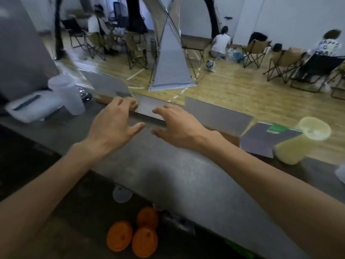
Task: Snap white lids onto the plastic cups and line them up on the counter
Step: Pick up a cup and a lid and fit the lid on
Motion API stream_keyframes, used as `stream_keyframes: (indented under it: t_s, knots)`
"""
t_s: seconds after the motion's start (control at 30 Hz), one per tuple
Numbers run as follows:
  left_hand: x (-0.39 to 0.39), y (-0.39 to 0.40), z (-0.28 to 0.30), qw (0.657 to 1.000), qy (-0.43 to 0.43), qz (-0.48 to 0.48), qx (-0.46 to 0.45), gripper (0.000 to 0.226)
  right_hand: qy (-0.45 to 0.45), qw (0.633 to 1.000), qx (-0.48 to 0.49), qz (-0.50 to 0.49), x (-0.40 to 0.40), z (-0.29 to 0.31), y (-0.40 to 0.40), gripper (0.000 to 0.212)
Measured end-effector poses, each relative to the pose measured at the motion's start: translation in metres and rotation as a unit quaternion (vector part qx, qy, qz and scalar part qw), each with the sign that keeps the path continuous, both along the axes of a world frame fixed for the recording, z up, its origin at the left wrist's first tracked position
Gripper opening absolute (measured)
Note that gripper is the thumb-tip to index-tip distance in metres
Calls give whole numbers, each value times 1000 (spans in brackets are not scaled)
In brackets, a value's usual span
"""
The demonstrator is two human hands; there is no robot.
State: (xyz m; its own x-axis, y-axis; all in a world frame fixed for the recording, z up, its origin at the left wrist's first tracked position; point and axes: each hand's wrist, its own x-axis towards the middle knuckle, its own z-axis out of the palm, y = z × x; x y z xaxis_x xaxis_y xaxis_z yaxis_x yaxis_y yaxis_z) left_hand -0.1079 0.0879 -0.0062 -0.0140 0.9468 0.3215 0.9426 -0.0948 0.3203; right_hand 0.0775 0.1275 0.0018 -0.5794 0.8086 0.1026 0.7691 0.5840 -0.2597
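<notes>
Grey counter (pixel 168 165). A frosted white cup (pixel 68 96) stands at left; a pale yellow cup (pixel 296 144) at right. Three orange fruits (pixel 134 238) below. Wood-brown floor (pixel 233 86) with white tape lines beyond.

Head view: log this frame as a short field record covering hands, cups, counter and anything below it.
left hand: open, fingers spread above the counter, holding nothing
right hand: open, fingers spread, holding nothing
counter: grey, blurred by motion
frosted cup: far left, upright, lidded
yellow drink cup: far right, lidded
loose lid: below the counter edge
orange round items: three, clustered below the counter; too blurred to identify
</notes>
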Motion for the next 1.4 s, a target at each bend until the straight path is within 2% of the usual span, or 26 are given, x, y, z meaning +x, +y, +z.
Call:
stream_keyframes:
  t_s: [0.17,0.33,0.4,0.53,0.63,0.7,0.8,0.9,1.07,1.2,1.27,1.4]
  knots:
    - [-117,52,-14,996,-6,94,0,73,5,999,-12,44,-129,-13,71,54]
    - [-216,104,-21,988,-57,141,25,100,37,996,-39,67,-253,-25,143,68]
    - [-246,122,-23,985,-83,150,9,102,62,994,-58,68,-292,-30,166,73]
    - [-286,150,-31,982,-101,147,-61,98,75,991,-92,60,-340,-43,196,88]
    - [-299,160,-38,981,-129,112,-93,95,97,988,-108,54,-351,-50,206,78]
    - [-300,162,-42,984,-128,98,-81,89,120,985,-111,56,-347,-50,204,74]
    - [-287,154,-46,988,-118,101,-25,79,155,980,-106,59,-324,-42,188,74]
    - [-254,138,-43,990,-132,58,-2,69,164,982,-86,43,-277,-32,162,79]
    - [-164,105,-30,992,-106,-71,-23,82,185,977,-104,5,-145,-19,104,85]
    - [-55,78,-24,965,-126,-220,-73,87,188,971,-145,-37,-15,-16,46,83]
    - [8,66,-27,947,-109,-289,-91,94,191,965,-166,-66,51,-15,15,82]
    - [134,38,-35,913,-68,-398,-67,97,158,966,-163,-125,174,-10,-49,81]
